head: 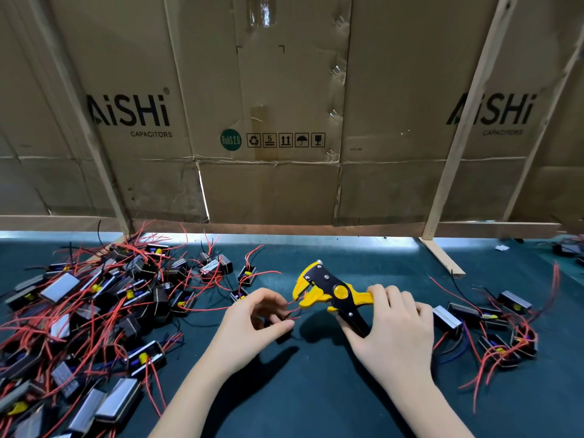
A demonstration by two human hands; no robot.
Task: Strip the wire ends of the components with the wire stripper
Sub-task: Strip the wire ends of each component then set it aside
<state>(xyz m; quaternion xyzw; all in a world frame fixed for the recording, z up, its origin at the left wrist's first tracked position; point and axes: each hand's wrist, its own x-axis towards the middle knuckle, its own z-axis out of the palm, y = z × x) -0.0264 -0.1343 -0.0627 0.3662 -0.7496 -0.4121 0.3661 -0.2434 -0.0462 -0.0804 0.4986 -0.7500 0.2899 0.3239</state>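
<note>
A big heap of black box-shaped components (94,311) with tangled red wires covers the left side of the dark green counter (316,390), some with yellow parts showing. Next comes the left hand (252,320), fingers curled, thumb and fingertips pinching a small component's red wires (292,311), whose free ends point right toward the tool's jaws. The component itself is mostly hidden under the fingers. Just beside it, the yellow and black wire stripper (328,292) is held above the counter with its jaws toward the left; whether the wire ends are already between them is hard to tell. The right hand (392,330) grips its handles, fingers wrapped over the yellow upper one. Farther right lies a smaller group of components (493,327). Behind everything stands a wall of flattened cardboard boxes (284,121).
</note>
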